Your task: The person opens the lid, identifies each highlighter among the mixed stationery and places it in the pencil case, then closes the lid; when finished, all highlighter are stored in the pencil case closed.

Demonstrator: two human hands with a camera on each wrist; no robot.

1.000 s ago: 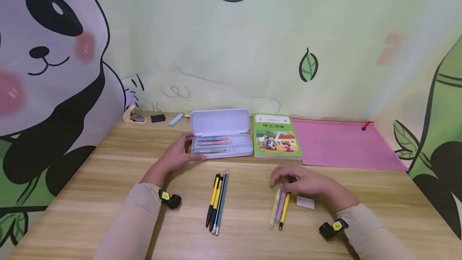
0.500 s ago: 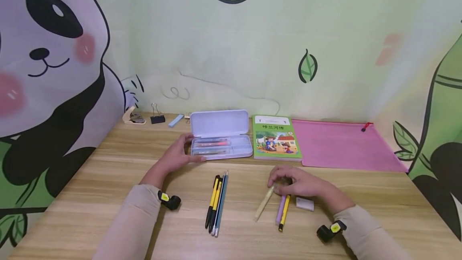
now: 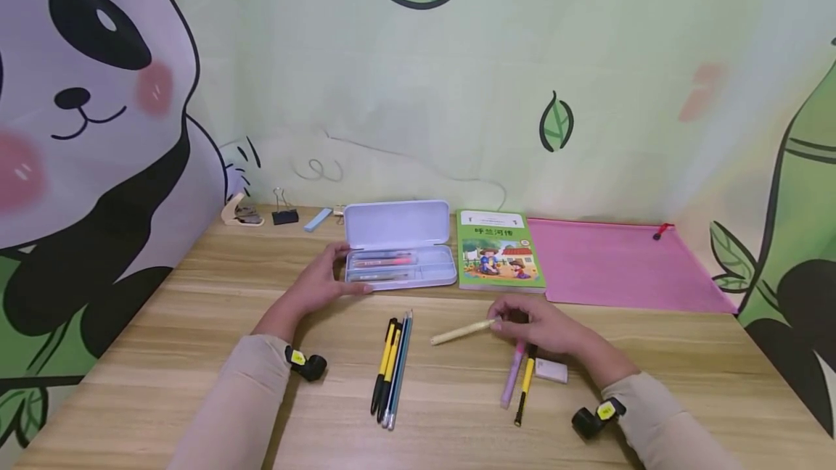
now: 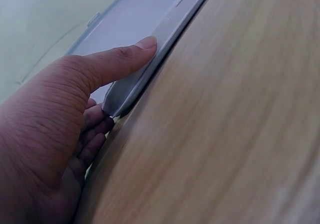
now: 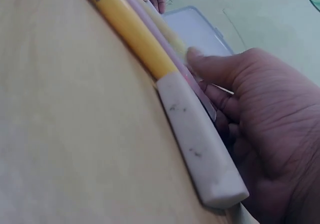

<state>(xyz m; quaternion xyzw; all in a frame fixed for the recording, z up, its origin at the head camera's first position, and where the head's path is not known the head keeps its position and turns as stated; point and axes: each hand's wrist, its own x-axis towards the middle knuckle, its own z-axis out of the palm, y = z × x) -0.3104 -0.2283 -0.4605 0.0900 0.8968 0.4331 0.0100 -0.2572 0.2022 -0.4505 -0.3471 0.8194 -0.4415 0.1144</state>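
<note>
My left hand (image 3: 320, 281) holds the left end of an open white pencil case (image 3: 397, 225), its thumb along the front wall. In the left wrist view the thumb (image 4: 122, 62) presses that wall and the fingers lie round the end. Several pens (image 3: 382, 261) lie in the case. Between thumb and fingers my right hand (image 3: 545, 323) pinches one end of a pale yellow pen (image 3: 460, 332), which points left. Below that hand lie a purple pen (image 3: 512, 377), a yellow-and-black pen (image 3: 525, 389) and a white eraser (image 3: 551, 370); the right wrist view shows the eraser (image 5: 202, 144) close by.
Yellow-and-black pens (image 3: 390, 368) and blue pencils (image 3: 402, 368) lie side by side between the hands. A green book (image 3: 501, 252) and a pink zip pouch (image 3: 627, 263) are at the back. A stapler-like object (image 3: 242, 210), binder clip (image 3: 284, 216) and blue strip (image 3: 318, 219) stand at back left.
The pale yellow pen, first lying next to the purple one, has swung round and its free end now points left. The purple and yellow-and-black pens have shifted slightly. My left hand stays put.
</note>
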